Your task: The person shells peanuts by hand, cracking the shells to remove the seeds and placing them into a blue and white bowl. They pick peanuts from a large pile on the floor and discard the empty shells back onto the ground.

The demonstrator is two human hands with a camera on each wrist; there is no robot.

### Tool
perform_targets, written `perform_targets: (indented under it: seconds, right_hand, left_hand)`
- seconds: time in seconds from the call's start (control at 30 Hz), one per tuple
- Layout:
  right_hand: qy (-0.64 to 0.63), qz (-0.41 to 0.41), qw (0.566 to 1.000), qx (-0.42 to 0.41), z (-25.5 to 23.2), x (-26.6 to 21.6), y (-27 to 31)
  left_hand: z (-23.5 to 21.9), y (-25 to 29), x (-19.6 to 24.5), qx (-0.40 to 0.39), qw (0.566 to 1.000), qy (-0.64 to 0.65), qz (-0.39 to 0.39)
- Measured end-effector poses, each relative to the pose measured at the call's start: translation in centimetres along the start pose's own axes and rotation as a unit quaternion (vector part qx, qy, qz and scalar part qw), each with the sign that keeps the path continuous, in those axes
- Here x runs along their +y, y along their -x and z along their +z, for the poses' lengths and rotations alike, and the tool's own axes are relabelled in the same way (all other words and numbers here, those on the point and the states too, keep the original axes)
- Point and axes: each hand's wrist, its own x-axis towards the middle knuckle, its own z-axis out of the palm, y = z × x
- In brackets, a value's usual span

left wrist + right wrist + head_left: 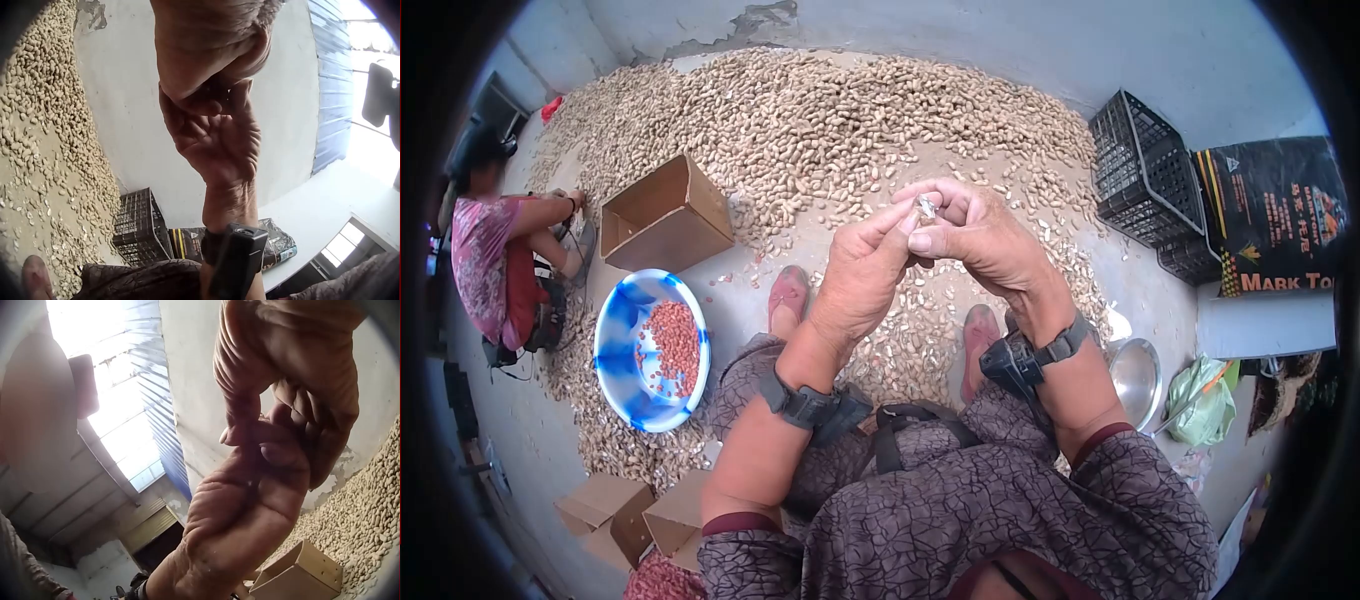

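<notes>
Both hands meet in front of the chest in the head view, fingertips together around a cracked peanut shell (926, 207) whose pale inside shows. The left hand (862, 265) pinches it with thumb and curled fingers. From the other side, the right hand (998, 248) grips it between thumb and forefinger. In the left wrist view the right hand (220, 144) faces the camera, palm showing, and the shell is hidden by fingers. Curled fingers of the left hand (250, 494) also hide it in the right wrist view.
Unshelled peanuts (820, 120) cover the floor to the wall. A blue-and-white basin (608, 350) holds shelled red kernels (675, 345), below a cardboard box (690, 215). Black crates (1135, 165), a metal bowl (1135, 380) and a green bag (1203, 405) stand right; another person (490, 250) sits left.
</notes>
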Motion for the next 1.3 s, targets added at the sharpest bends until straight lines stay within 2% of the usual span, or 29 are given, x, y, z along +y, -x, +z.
perform_targets:
  seconds: [0.1,0.2,0.27,0.3,0.4,0.5,0.6,0.73,0.83,0.9,0.93,1.0,1.03,1.1,1.17,1.23,1.3]
  right_hand:
    - [0.004,0.002,1.000,0.009,0.0,0.0,0.1]
    - [-0.029,0.033,0.999,-0.011,-0.4,0.0,0.1]
    - [-0.024,0.043,0.999,0.007,-0.2,0.1,0.1]
    - [-0.023,0.041,0.999,0.007,-0.1,0.0,0.2]
    - [0.003,0.017,1.000,0.024,0.1,0.4,0.4]
    - [-0.016,-0.021,0.999,0.047,0.8,0.9,0.3]
    - [-0.007,-0.022,0.999,0.040,0.5,1.2,0.2]
    - [-0.003,0.005,0.999,0.048,0.7,1.2,-0.2]
    - [0.003,-0.001,0.997,0.073,0.6,1.7,-0.7]
    - [0.146,-0.021,0.988,0.046,0.1,1.3,-0.7]
    - [0.147,-0.023,0.988,0.045,0.0,0.9,-0.6]
    - [0.062,0.051,0.996,0.026,0.1,-0.4,-0.2]
    - [0.064,0.049,0.996,0.025,0.2,-0.8,-0.2]
    - [0.041,0.039,0.996,0.071,0.4,-1.5,0.0]
    - [0.081,0.020,0.993,0.088,-0.1,-0.4,-0.4]
    - [0.091,0.032,0.992,0.077,0.0,0.0,-0.7]
    - [0.062,0.018,0.994,0.085,0.2,0.0,-0.8]
  left_hand:
    - [-0.3,0.2,-0.1,-0.009,0.998,-0.060,-0.005]
    - [0.2,0.1,0.1,-0.006,0.999,-0.031,0.005]
    - [0.6,0.4,0.9,-0.021,0.996,0.079,-0.045]
    - [0.6,0.5,0.8,-0.021,0.996,0.078,-0.044]
    - [0.2,0.7,0.3,-0.020,0.990,-0.136,0.035]
    - [0.3,0.7,0.3,-0.006,0.989,-0.145,0.035]
    - [0.0,0.6,0.3,-0.006,0.985,-0.168,0.024]
    - [0.1,0.3,0.3,0.004,0.991,-0.134,0.028]
    - [-0.2,0.0,0.5,0.027,0.997,-0.066,-0.007]
    - [-0.5,-0.3,0.7,0.024,0.998,-0.065,-0.002]
    - [-0.2,-0.4,0.8,0.023,0.998,-0.066,0.000]
    - [0.9,-0.4,1.2,0.067,0.997,-0.035,0.000]
    - [0.7,-0.3,1.2,0.067,0.997,-0.035,0.002]
    - [0.3,-0.2,1.1,0.076,0.986,-0.148,0.026]
    - [0.8,-0.4,0.8,0.106,0.978,-0.174,0.039]
    - [0.6,-0.6,0.1,0.102,0.955,-0.253,0.116]
    - [0.8,-0.7,0.1,0.111,0.963,-0.224,0.098]
